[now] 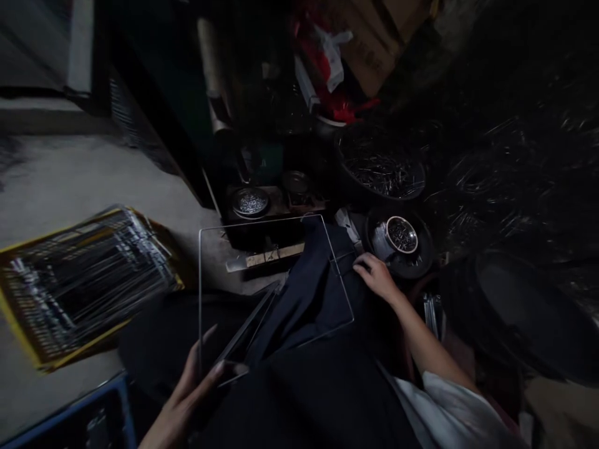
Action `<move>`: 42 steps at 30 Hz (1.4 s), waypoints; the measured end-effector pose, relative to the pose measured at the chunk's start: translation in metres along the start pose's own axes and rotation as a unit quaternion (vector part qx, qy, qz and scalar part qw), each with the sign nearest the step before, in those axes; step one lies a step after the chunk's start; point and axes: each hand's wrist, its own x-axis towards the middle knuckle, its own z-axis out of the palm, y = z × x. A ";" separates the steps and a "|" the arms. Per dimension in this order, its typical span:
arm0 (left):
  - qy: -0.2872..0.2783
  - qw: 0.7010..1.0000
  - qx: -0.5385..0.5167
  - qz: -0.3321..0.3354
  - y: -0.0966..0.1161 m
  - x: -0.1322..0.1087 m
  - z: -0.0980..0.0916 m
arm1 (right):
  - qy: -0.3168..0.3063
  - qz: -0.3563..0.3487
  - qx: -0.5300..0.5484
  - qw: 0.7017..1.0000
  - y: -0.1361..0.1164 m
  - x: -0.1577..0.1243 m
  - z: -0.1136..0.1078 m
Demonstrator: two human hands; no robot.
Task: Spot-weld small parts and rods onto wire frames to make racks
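Note:
A thin rectangular wire frame (200, 280) spans the space over my lap, its far side above the dark cloth. My left hand (199, 380) is closed round the frame's near left part. Several narrow metal strips (248, 321) run up from beside that hand; whether it grips them too is unclear. At the frame's right side, my right hand (374, 277) has thumb and fingertips pinched together. A short thin wire (344, 256) reaches from those fingertips across the frame's right side.
At left, a yellow crate (32, 352) holds long metal rods, with a blue crate (124, 405) below it. Ahead stands a machine with a dish of small metal pieces (251, 202). At right are a round bowl of metal bits (402, 235) and a large basin of wire pieces (384, 174).

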 end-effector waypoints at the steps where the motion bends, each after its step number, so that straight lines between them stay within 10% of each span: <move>1: -0.016 1.000 -0.025 -0.003 -0.004 0.001 0.001 | 0.038 0.037 0.000 0.999 0.005 0.003 0.005; 10: -0.149 0.941 -0.302 -0.010 -0.001 0.011 0.015 | 0.045 0.165 0.186 0.967 0.035 0.044 0.001; 18: -0.160 0.913 -0.373 0.032 0.004 0.024 0.034 | 0.018 0.188 0.415 0.890 -0.030 0.060 -0.026; 30: -0.188 0.891 -0.411 0.038 0.003 0.013 0.055 | -0.036 0.332 0.599 0.728 -0.100 0.168 0.126; 42: -0.191 0.881 -0.430 0.050 -0.006 0.026 0.050 | 0.061 0.270 0.629 0.727 -0.128 0.215 0.163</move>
